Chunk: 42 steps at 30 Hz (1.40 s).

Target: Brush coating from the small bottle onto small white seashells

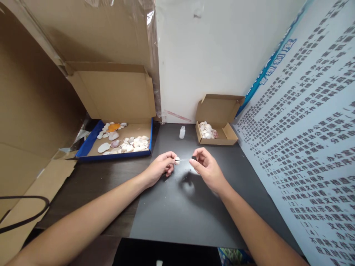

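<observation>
Over the dark mat, my left hand (pixel 163 165) pinches a small white shell (pixel 177 160) between thumb and fingertips. My right hand (pixel 204 167) is closed on a small black cap (pixel 194 158), from which a thin pale stem points left toward the shell. Whether the stem's tip touches the shell is too small to tell. Beyond both hands, a small whitish bottle (pixel 182 132) stands upright on the mat without a cap.
An open blue-edged box (pixel 151 137) at the left holds many shells and an orange piece (pixel 113 128). A smaller open cardboard box (pixel 217 141) with shells stands back right. A printed panel (pixel 310 122) rises at the right; cardboard sheets stand at the left.
</observation>
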Tool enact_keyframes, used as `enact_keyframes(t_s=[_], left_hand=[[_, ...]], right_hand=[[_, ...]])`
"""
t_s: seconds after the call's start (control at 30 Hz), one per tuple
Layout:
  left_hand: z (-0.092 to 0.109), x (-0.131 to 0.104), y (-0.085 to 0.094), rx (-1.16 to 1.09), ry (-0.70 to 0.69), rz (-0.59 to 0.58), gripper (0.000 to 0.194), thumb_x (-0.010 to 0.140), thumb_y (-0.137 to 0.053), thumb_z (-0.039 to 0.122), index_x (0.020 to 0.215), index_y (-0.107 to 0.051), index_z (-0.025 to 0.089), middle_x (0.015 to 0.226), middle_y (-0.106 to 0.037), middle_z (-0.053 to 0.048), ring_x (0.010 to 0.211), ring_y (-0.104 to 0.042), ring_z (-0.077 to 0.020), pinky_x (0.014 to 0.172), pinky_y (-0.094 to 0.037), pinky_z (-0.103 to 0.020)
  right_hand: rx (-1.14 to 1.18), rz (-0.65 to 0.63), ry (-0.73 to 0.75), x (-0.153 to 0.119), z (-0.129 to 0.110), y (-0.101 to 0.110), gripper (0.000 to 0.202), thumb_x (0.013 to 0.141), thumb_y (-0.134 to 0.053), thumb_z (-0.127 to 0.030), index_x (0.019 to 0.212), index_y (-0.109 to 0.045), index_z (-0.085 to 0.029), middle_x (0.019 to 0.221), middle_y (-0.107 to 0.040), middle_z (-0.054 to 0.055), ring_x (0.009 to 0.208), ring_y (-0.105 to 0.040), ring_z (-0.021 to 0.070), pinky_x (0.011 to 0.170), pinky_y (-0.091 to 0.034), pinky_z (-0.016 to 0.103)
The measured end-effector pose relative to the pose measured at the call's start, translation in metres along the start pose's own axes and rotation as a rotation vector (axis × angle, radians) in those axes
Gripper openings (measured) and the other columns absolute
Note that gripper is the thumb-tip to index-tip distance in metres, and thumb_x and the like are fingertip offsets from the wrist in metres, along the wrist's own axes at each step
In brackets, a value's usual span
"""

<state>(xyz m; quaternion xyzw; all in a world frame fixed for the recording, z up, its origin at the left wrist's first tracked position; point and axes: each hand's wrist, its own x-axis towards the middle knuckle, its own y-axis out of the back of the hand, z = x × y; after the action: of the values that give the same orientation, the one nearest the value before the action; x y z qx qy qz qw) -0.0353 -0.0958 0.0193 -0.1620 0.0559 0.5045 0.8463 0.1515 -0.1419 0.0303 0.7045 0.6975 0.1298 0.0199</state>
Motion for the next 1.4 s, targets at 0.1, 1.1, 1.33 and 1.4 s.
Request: enact_keyframes(t_s=[0.1,1.1,1.33,1.4], left_hand=[[0.0006,-0.0003,0.0,-0.004,0.006,0.002,0.018,0.07,-0.062,0.028,0.08,-0.051,0.019,0.05,-0.04,0.008,0.044,-0.035,-0.0066,0.042,-0.03,-0.018],[0.0002,-0.0019,-0.0014,0.06,-0.021,-0.02,0.013,0.078,-0.058,0.03,0.082,-0.049,0.02,0.05,-0.047,0.007,0.044,-0.039,-0.008,0.043,-0.033,-0.017],[-0.0037,-0.0002,0.0003,0.107,-0.036,-0.056,0.016,0.081,-0.058,0.033,0.085,-0.047,0.021,0.049,-0.045,0.009,0.043,-0.037,-0.0075,0.044,-0.03,-0.017],[-0.0043,0.0002,0.0009,0.11,-0.038,-0.061,0.018,0.081,-0.059,0.034,0.085,-0.046,0.021,0.049,-0.045,0.009,0.043,-0.037,-0.0075,0.044,-0.03,-0.017]], right_hand=[[-0.075,0.065,0.007,0.0009,0.0011,0.0005,0.022,0.083,-0.063,-0.037,0.089,-0.048,-0.022,0.065,-0.04,-0.007,0.056,-0.038,0.0116,0.055,-0.032,0.026],[-0.116,0.067,0.057,-0.001,-0.0022,-0.0008,0.019,0.084,-0.062,-0.036,0.088,-0.049,-0.023,0.066,-0.043,-0.006,0.057,-0.041,0.0124,0.055,-0.035,0.026],[-0.107,0.067,0.04,0.0005,0.0015,0.0002,0.021,0.085,-0.062,-0.038,0.089,-0.048,-0.023,0.066,-0.042,-0.006,0.057,-0.04,0.0123,0.055,-0.035,0.026],[-0.083,0.039,0.044,0.0006,0.0021,0.0001,0.021,0.085,-0.061,-0.038,0.09,-0.048,-0.023,0.066,-0.041,-0.006,0.057,-0.04,0.0124,0.055,-0.034,0.026]])
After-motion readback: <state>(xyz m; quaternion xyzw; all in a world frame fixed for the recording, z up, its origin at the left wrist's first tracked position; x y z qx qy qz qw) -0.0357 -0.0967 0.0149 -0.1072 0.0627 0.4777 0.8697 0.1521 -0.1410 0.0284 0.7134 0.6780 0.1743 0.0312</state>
